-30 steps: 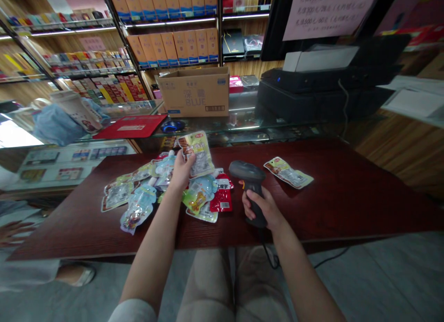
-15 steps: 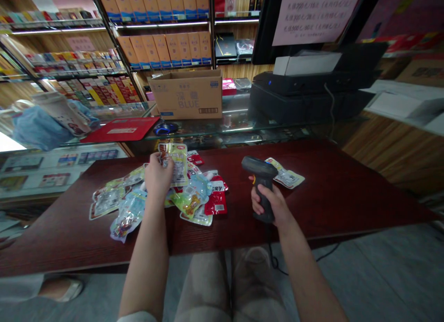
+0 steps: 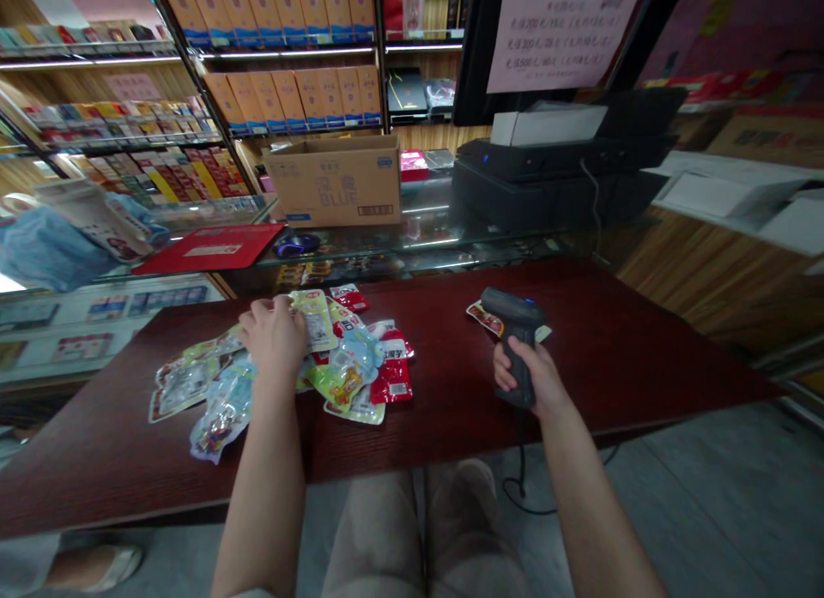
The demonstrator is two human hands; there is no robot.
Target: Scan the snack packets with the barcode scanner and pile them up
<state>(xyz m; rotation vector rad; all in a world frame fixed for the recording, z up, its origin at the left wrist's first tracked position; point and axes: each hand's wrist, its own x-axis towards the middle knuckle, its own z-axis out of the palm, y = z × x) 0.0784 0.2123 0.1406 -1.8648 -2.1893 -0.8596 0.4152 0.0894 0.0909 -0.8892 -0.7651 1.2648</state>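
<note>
My right hand [image 3: 531, 371] is wrapped around the grip of a black barcode scanner [image 3: 513, 306], held above the dark red table. Partly hidden behind the scanner, a snack packet [image 3: 484, 317] shows a brown-red printed end. My left hand [image 3: 274, 332] rests over the left part of a pile of snack packets, its fingers bent and apart. Touching its thumb side is a yellow-green packet [image 3: 317, 319]. Around it lie a light blue packet [image 3: 225, 405], a clear-backed packet [image 3: 184, 388], a green and blue packet [image 3: 344, 371] and a red packet [image 3: 392, 375].
Behind the table [image 3: 444, 409] is a glass counter with a cardboard box [image 3: 335, 186], a red folder [image 3: 215, 248], a blue-lit mouse [image 3: 296, 244] and a black printer-like machine [image 3: 515, 190]. The scanner's cable [image 3: 520, 461] hangs over the table's front edge. Another person's shoe [image 3: 122, 568] shows lower left.
The scanner has moved right, in front of the lone packet, whose visible end now looks brown-red. My left hand has shifted left off the yellow-green packet, which has sunk lower on the pile.
</note>
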